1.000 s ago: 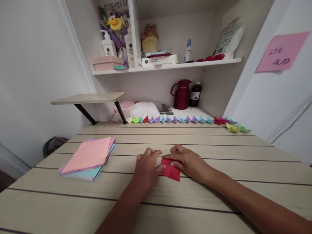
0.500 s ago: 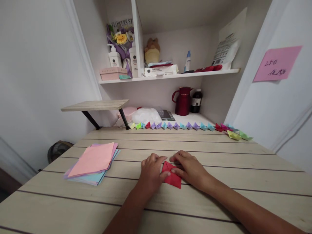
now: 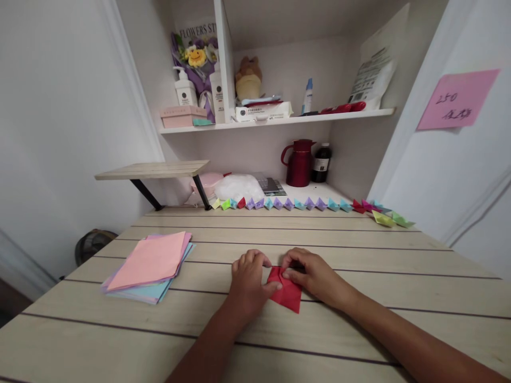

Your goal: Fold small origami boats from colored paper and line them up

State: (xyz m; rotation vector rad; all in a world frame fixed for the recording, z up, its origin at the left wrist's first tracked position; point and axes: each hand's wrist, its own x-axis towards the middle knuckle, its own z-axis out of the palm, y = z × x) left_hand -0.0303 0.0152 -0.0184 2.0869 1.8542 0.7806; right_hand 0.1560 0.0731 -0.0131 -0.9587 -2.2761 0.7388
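Observation:
A small folded square of red origami paper (image 3: 290, 296) lies on the table between my hands. My left hand (image 3: 248, 279) has its thumb on the paper's left side and its index fingertip at the top left corner, steadying it. At the upper right edge, my right hand (image 3: 313, 275) pinches a fold of the paper between thumb and index finger. The fingertips cover part of the top edge and its folds.
A stack of coloured paper sheets (image 3: 150, 261) lies on the slatted table (image 3: 159, 340) at left. Several small folded paper boats (image 3: 288, 204) line the back edge. Behind them are a dark red jug (image 3: 299, 165), a dark bottle (image 3: 321, 164) and a small raised shelf (image 3: 154, 169).
My right thumb and index finger have closed together on the paper's upper edge. The red paper has turned slightly and more of its lower right part shows. My left hand has barely moved.

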